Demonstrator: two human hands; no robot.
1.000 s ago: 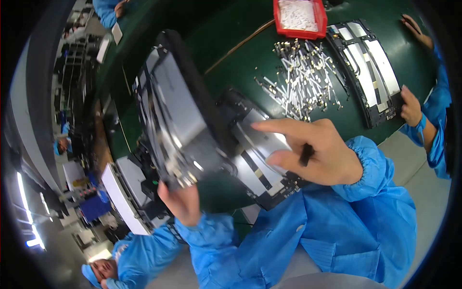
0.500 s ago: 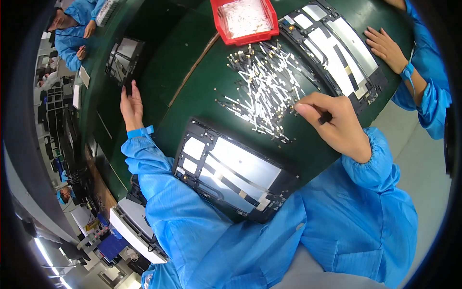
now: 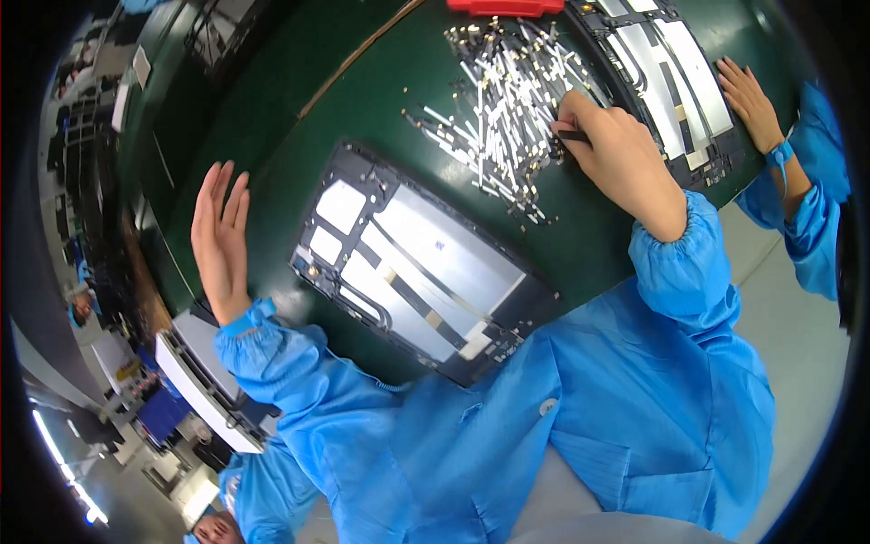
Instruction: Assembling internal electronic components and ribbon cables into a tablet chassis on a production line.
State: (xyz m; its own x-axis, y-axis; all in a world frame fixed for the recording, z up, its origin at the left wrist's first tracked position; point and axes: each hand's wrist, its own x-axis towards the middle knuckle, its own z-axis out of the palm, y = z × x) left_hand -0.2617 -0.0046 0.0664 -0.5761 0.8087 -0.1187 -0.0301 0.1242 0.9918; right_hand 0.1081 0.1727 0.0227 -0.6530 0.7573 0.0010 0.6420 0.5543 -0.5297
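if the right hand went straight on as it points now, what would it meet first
Probably the pile of white and black strips, just ahead of the right hand; whether they already touch is unclear.

Tube lights (image 3: 54, 444) blaze lower left, glare whitens the panel (image 3: 453, 238), edges warp.

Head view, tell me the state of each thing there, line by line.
Left hand: open, empty
Right hand: closed on a thin dark object
Central device: flat, inner parts exposed
Upper right device: flat, inner parts exposed
Small strips: loose, heaped
Red bin: only its edge visible
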